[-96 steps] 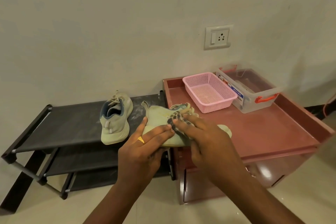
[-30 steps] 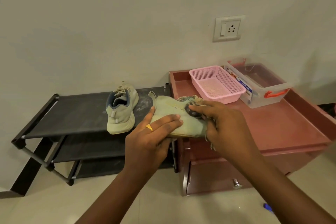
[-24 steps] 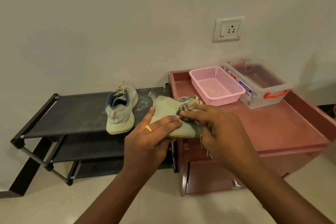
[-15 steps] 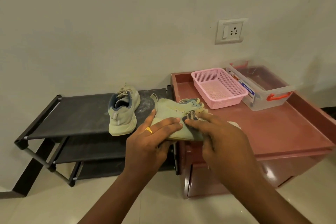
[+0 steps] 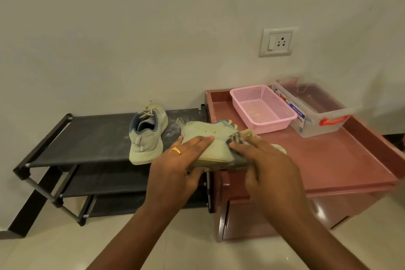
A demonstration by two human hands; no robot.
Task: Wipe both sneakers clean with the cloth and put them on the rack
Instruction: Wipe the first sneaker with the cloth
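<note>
Sneaker [image 5: 210, 136] — left hand [image 5: 175, 173]; cloth [image 5: 235, 139] — right hand [image 5: 269, 171]

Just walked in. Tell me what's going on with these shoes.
A person is wiping a sneaker. The left hand holds the pale sneaker on its side at the red cabinet corner, while the right hand presses a checked cloth against it. The other sneaker stands on the top shelf of the black rack; the one in hand is not yet there.

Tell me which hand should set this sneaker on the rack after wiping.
Probably left: the left hand grips the sneaker on the rack side; the right hand holds the cloth against it.
</note>
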